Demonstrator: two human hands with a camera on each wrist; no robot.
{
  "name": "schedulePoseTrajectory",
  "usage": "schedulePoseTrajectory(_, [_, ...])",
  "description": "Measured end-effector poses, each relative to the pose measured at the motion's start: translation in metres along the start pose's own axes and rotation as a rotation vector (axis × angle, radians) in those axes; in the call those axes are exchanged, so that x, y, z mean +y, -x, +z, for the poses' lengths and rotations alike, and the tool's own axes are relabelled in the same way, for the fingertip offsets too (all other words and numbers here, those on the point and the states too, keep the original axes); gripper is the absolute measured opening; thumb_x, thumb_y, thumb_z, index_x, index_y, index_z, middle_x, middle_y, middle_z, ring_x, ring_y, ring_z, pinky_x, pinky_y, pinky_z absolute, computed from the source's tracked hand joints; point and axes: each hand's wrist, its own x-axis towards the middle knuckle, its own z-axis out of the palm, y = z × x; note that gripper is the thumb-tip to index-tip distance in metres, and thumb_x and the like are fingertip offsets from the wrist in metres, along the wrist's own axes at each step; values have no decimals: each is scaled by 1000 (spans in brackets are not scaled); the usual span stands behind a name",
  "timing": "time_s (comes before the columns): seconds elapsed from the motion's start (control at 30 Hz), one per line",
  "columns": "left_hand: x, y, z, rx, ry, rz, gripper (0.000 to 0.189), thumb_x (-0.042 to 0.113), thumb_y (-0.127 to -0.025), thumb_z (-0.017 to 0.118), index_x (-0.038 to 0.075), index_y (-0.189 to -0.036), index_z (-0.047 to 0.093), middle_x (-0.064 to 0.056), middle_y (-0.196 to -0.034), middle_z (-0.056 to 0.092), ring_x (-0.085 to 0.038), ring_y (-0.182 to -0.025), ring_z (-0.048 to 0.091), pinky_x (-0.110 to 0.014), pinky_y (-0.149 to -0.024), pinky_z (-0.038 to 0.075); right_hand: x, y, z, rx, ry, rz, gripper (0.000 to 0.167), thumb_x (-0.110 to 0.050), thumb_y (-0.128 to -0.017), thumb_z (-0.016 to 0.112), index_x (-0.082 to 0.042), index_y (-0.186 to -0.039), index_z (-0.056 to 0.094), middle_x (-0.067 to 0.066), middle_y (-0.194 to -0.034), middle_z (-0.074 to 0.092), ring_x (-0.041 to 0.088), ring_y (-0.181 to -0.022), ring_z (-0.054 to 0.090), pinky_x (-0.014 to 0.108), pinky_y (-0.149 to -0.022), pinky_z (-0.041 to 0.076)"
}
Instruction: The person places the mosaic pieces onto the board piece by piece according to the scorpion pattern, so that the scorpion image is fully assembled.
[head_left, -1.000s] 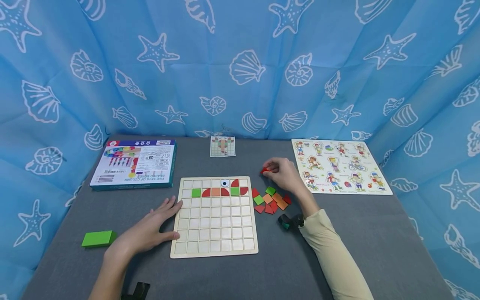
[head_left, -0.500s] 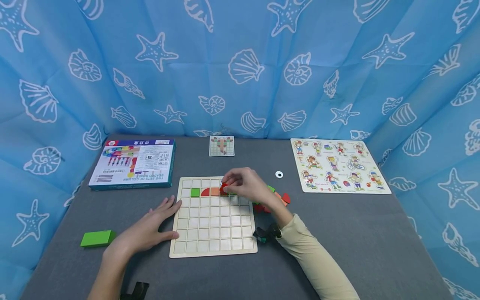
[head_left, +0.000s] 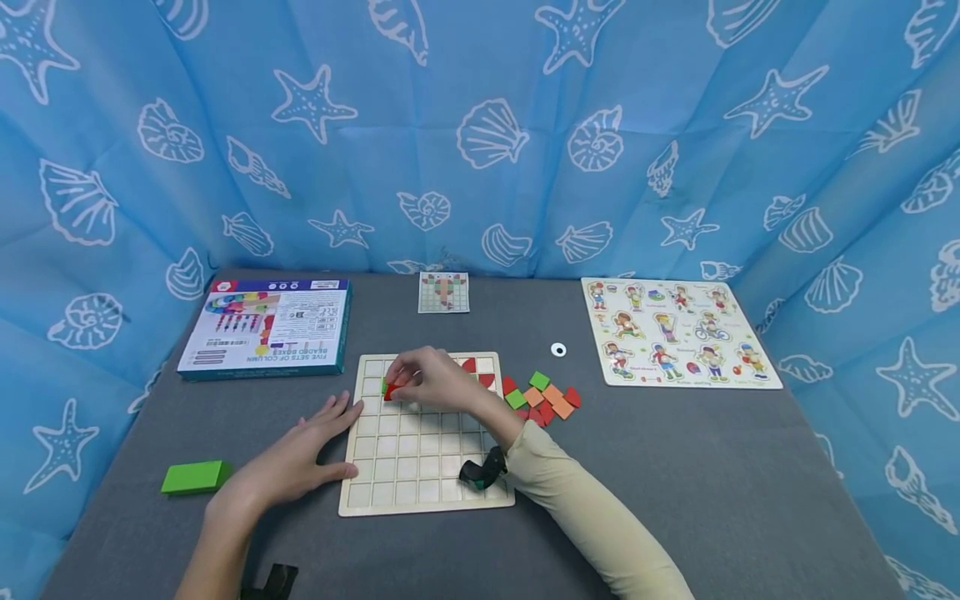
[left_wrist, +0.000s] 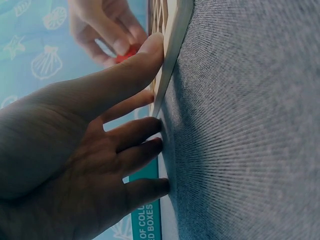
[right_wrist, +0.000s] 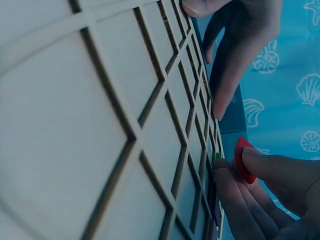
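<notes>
My right hand (head_left: 435,379) pinches a small red tile (right_wrist: 244,159) with a curved edge between thumb and fingers. It holds the tile low over the upper left of the wooden grid board (head_left: 427,492), beside a green square tile (right_wrist: 218,155) that is mostly covered in the head view. Red tiles (head_left: 486,380) show at the board's upper right; the hand hides the cells between. My left hand (head_left: 307,454) lies spread at the board's left edge, its thumb (left_wrist: 153,45) and a fingertip touching the rim.
Right of the board lies a pile of red, green and orange tiles (head_left: 542,398), with a round eye tile (head_left: 558,350) behind it. A pattern card (head_left: 443,292), a boxed set (head_left: 266,329), a picture board (head_left: 678,333) and a green block (head_left: 197,477) surround the board.
My right hand has carried the red tile leftward from behind the pile, across the board to its upper left. The eye tile on the table came into view. My left hand has stayed put.
</notes>
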Motion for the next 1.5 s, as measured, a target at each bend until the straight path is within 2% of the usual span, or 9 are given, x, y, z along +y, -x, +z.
schedulePoseTrajectory(0.13, [0, 0, 0, 1, 4, 6, 96, 42, -94, 84, 10, -170, 35, -27, -180, 19, -54, -166, 16, -86, -123, 19, -2, -3, -1, 0, -3, 25, 15, -5, -99, 77, -5, -114, 78, 11, -103, 79, 7, -89, 70, 16, -82, 57])
schedulePoseTrajectory(0.3, [-1, 0, 0, 7, -1, 15, 96, 41, -94, 84, 10, -170, 36, -27, -179, 20, -55, -166, 17, -86, -123, 20, -2, -9, -8, 41, -5, 40, 15, -6, -101, 73, -3, -115, 79, 14, -107, 81, 15, -91, 76, 17, -79, 58])
schedulePoseTrajectory(0.47, [-1, 0, 0, 13, -4, 23, 96, 41, -94, 85, 9, -170, 36, -27, -179, 21, -55, -166, 18, -86, -122, 20, 1, -20, -12, 85, 59, 44, 18, -8, -102, 75, -1, -118, 79, 15, -110, 82, 23, -90, 78, 20, -76, 58])
schedulePoseTrajectory(0.67, [-2, -1, 1, 9, 3, 18, 97, 41, -93, 85, 10, -170, 35, -27, -179, 20, -55, -166, 17, -86, -123, 20, 6, -31, -8, 153, 125, 53, 25, -10, -93, 86, -1, -114, 76, 13, -102, 81, 23, -91, 78, 24, -81, 62])
schedulePoseTrajectory(0.87, [-1, 0, 1, 8, 6, 12, 96, 40, -93, 85, 10, -170, 36, -27, -179, 21, -55, -166, 17, -86, -123, 19, 4, -37, -3, 183, 171, 48, 22, -11, -91, 89, -4, -106, 75, 9, -99, 79, 17, -86, 75, 22, -76, 59])
schedulePoseTrajectory(1.07, [-1, 0, 1, 13, 5, 16, 97, 41, -93, 85, 10, -170, 36, -28, -179, 21, -55, -166, 18, -87, -122, 19, 1, -38, 0, 185, 202, 50, 13, -10, -94, 86, -6, -102, 76, 6, -92, 79, 10, -79, 71, 20, -73, 56])
schedulePoseTrajectory(1.3, [-1, 0, 1, 15, 3, 24, 97, 40, -93, 85, 10, -170, 36, -28, -179, 21, -55, -166, 18, -87, -122, 19, 0, -37, 2, 184, 245, 70, 6, -6, -98, 79, -5, -104, 77, 8, -97, 81, 15, -87, 75, 24, -77, 59])
schedulePoseTrajectory(1.5, [-1, -1, 1, 9, 5, 15, 96, 40, -93, 85, 9, -170, 36, -28, -179, 21, -55, -166, 18, -86, -123, 19, -3, -30, -2, 151, 189, 72, 9, -4, -100, 75, -3, -108, 77, 11, -102, 82, 20, -96, 79, 27, -82, 63])
